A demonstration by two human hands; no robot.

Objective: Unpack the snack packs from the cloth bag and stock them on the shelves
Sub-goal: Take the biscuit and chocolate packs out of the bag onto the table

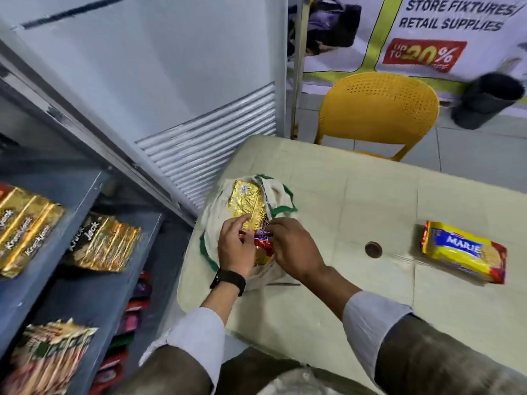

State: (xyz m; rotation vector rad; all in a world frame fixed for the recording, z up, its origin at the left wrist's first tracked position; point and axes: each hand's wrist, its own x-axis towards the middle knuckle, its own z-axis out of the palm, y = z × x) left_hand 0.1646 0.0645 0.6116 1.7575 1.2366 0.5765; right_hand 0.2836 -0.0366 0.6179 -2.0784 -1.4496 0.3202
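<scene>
A white cloth bag (216, 206) with green trim lies open on the cream table (328, 195). A gold snack pack (246, 202) sticks out of its mouth, and a red and gold pack (263, 243) lies below it. My left hand (235, 246) pinches the lower edge of the gold pack. Beside it, my right hand (293, 248) has its fingers curled on the red pack at the bag's mouth. A yellow Marie biscuit pack (464, 250) lies alone on the table to the right. Gold Krackjack packs (25, 226) stand on the grey shelves (85, 192) at left.
More gold packs (104, 243) and mixed packs (48, 354) sit on lower shelves, with red pouches (134, 309) deeper in. A yellow chair (379, 109) stands behind the table, a black bin (487, 101) at far right. A white louvred panel (211, 143) rises beside the shelves.
</scene>
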